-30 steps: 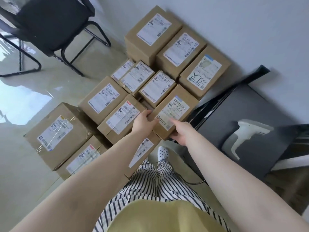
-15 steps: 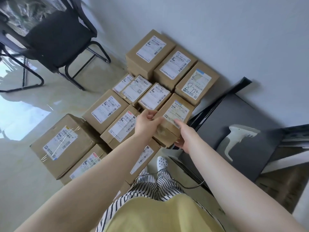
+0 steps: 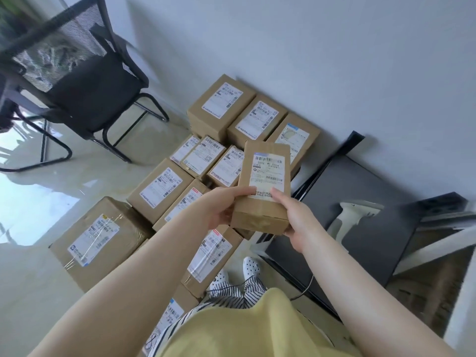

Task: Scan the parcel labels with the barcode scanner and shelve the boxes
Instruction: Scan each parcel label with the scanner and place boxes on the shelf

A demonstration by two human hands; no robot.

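Here left hand [image 3: 219, 210] and right hand [image 3: 296, 217] grip the box [image 3: 262, 186] aloft.

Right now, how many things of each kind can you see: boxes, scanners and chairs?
Box held up: 1
Boxes on the floor: 11 in view
Scanner: 1
Chair: 1
Total: 14

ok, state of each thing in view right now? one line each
held parcel: lifted clear of the stack, label facing up
left hand: grips the parcel's left edge
right hand: grips its right edge and underside
barcode scanner: lying on the dark shelf, untouched
remaining boxes: stacked on the floor, labels up
chair: unoccupied
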